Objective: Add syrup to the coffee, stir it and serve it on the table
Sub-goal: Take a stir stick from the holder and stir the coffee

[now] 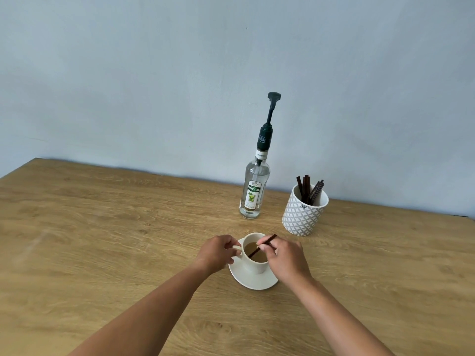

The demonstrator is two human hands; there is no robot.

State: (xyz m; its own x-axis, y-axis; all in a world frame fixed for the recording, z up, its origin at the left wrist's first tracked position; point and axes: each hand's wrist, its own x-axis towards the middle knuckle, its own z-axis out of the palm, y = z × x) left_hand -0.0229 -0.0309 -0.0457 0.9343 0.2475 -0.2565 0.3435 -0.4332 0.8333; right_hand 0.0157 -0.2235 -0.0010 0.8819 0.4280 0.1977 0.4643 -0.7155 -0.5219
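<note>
Left hand (218, 253) pinching cup (255, 262) handle, right hand (284, 258) pinching stirrer (259, 249) dipped in coffee, saucer (253, 280) mid-table (102, 227), bottle (254, 186) near back edge

- Both bare forearms rise from the bottom edge and converge toward lower centre of the frame.
- The left hand (217, 253) is curled, fingertips pinched shut, knuckles up.
- The right hand (285, 258) is palm down, thumb and forefinger pinched together.
</note>
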